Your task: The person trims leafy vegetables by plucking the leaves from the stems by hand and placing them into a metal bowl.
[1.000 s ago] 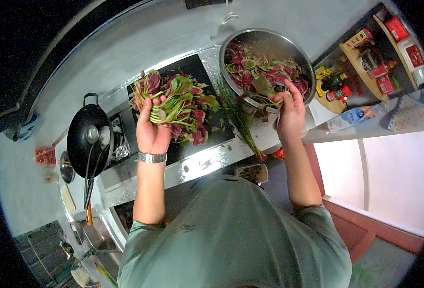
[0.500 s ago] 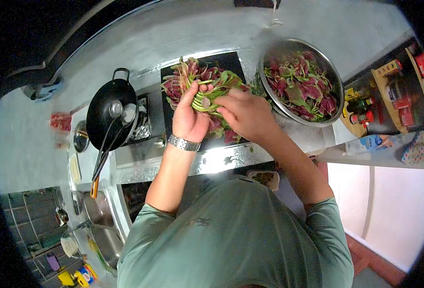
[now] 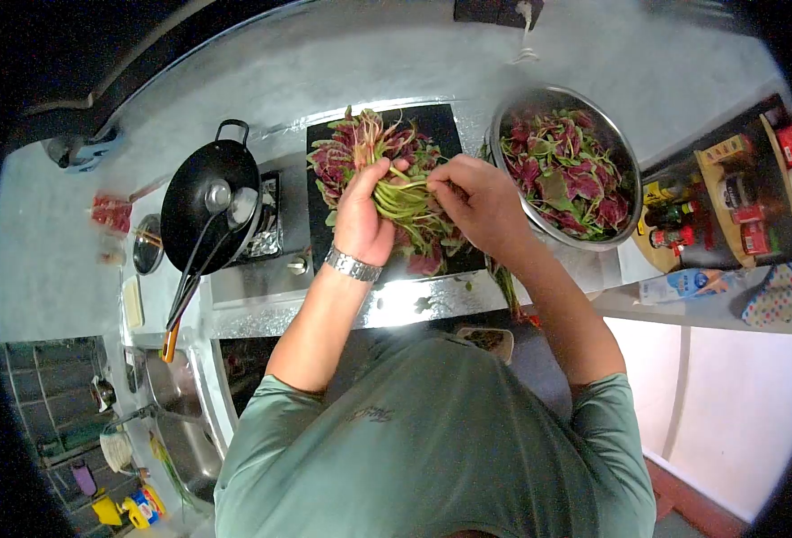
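My left hand (image 3: 365, 218) is closed around a bunch of red amaranth (image 3: 402, 203), its green stems bent over and the pale roots pointing toward the back. Thumb and fingers of my right hand (image 3: 483, 199) pinch a stem at the right side of that bunch. Under my right wrist, a few long amaranth stems (image 3: 502, 280) hang toward the counter edge. More purple-green leaves (image 3: 331, 169) lie around the hands on a black flat surface (image 3: 444, 125). To the right, a steel bowl (image 3: 630, 148) holds a heap of loose amaranth leaves (image 3: 564, 175).
At left a black wok (image 3: 190, 193) sits on the stove with two long-handled utensils (image 3: 200, 255) in it. A wooden rack (image 3: 718, 193) with bottles and packets stands at right. A sink (image 3: 185, 430) is at lower left; a white tub (image 3: 501, 341) sits below the counter.
My right hand has drawn slightly right, away from my left hand, pinching a stem. Long stems now show hanging under my right wrist. The view has shifted a little.
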Demonstrator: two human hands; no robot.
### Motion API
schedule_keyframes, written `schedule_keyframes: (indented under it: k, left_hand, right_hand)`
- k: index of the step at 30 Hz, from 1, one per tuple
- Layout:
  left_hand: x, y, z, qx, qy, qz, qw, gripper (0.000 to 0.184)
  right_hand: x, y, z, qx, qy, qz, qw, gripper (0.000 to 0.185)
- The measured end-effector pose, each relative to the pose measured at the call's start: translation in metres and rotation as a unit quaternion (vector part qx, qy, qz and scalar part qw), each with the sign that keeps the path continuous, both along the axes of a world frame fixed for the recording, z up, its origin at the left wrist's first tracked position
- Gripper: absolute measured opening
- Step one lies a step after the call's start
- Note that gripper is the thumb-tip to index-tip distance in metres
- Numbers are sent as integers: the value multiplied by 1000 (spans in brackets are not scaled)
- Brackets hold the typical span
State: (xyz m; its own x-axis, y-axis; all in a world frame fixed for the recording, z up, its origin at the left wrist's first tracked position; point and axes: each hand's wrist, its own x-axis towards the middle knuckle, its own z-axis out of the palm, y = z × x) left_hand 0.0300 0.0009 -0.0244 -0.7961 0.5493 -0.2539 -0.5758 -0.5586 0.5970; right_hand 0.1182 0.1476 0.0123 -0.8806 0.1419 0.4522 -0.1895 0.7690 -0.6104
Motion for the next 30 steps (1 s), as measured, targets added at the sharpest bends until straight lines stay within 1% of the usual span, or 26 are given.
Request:
schedule_keyframes:
  k: [1, 2, 4, 5, 6, 8, 9, 11, 12, 14, 16, 18, 20, 21, 23, 24, 26, 27, 28, 29, 30]
  left_hand:
    - [1, 1, 4, -26, 5, 6, 1000, 14]
    - [-1, 1, 1, -25, 6, 4, 1000, 14]
    - [-4, -2, -1, -33, 47, -43, 997, 15]
    - [-3, -3, 0, -34, 42, -44, 998, 13]
    - [-3, -4, 0, -34, 44, -47, 997, 13]
    - [-6, -8, -1, 9, 39, -115, 993, 14]
    - [-5, -9, 1, 6, 52, -128, 990, 14]
    - [-7, -10, -1, 7, 69, -133, 989, 14]
    - [-7, -11, -3, 8, 85, -136, 987, 14]
    - [-8, -12, -2, 13, 67, -145, 987, 14]
    - [-8, -12, 1, -3, 34, -146, 989, 13]
    - [-7, -11, 2, -8, 34, -149, 988, 13]
    - [-6, -11, 3, -13, 33, -152, 988, 13]
    - [-6, -10, 3, -12, 28, -153, 988, 13]
    - [-6, -9, 2, -11, 23, -154, 988, 12]
    - [-6, -8, -1, -24, 37, -147, 988, 12]
    - [-4, -6, -1, -38, 51, -141, 988, 12]
    - [-1, -4, 0, -47, 45, -123, 990, 12]
    - [0, -3, 1, -56, 39, -105, 992, 11]
    - [-2, -3, -1, -56, 39, -105, 992, 11]
    - [-4, -3, -4, -4, 29, -105, 994, 11]
  right_hand:
    - [-1, 3, 0, -19, -6, -1, 1000, 10]
    - [-2, 7, -1, -18, -5, -3, 1000, 10]
    - [-4, 16, -1, -74, -44, 33, 996, 9]
    - [-4, 18, 2, -116, -90, 33, 989, 11]
    - [-6, 22, -1, -117, -88, 31, 989, 11]
    - [-11, 31, -10, -168, -116, 53, 978, 13]
    - [-11, 34, -10, -169, -114, 50, 978, 13]
    - [-12, 37, -9, -252, -167, 83, 950, 13]
    - [-11, 38, -8, -253, -167, 82, 949, 13]
    - [-11, 40, -5, -352, -202, 143, 903, 13]
    - [-12, 39, -7, -358, -208, 150, 898, 13]
    - [-12, 37, -6, -365, -215, 156, 892, 13]
    - [-12, 35, -1, -255, -203, 142, 935, 11]
    - [-11, 35, -1, -256, -203, 140, 935, 11]
    - [-10, 35, -2, -81, -119, 146, 979, 9]
    - [-9, 34, 0, -81, -119, 145, 979, 9]
    - [-6, 27, 6, 0, -107, 90, 990, 9]
    - [-7, 25, 0, 0, -106, 89, 990, 9]
    - [-8, 23, -12, -110, -93, 59, 988, 11]
    - [-9, 22, -19, -219, -80, 28, 972, 12]
    - [-6, 23, -19, -219, -79, 29, 972, 12]
